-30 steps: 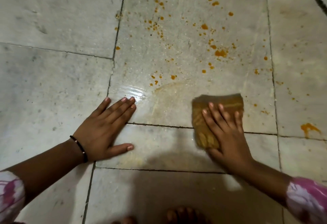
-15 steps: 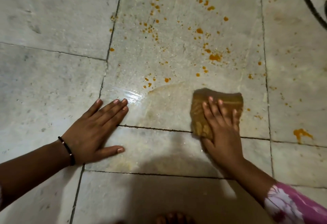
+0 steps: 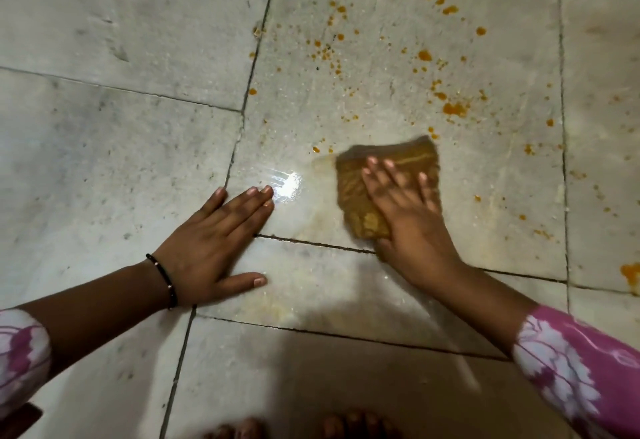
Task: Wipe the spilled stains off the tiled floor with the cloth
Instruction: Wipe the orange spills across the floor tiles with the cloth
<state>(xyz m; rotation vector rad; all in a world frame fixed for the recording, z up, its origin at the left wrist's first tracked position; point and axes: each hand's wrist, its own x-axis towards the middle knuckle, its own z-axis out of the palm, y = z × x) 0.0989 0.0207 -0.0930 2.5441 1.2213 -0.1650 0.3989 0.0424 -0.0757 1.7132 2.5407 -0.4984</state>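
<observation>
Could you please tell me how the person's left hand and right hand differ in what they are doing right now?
The left hand rests flat on the bare tiled floor; the right hand presses on the cloth. The left hand looks sharp, the right hand blurred. Only the left wrist has a black bracelet. Both lie with fingers straight.

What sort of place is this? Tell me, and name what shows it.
Probably a home floor, likely indoors. Large pale stone-like floor tiles with dark joints, orange food-like spilled stains, and the person's bare toes at the bottom edge suggest it.
</observation>
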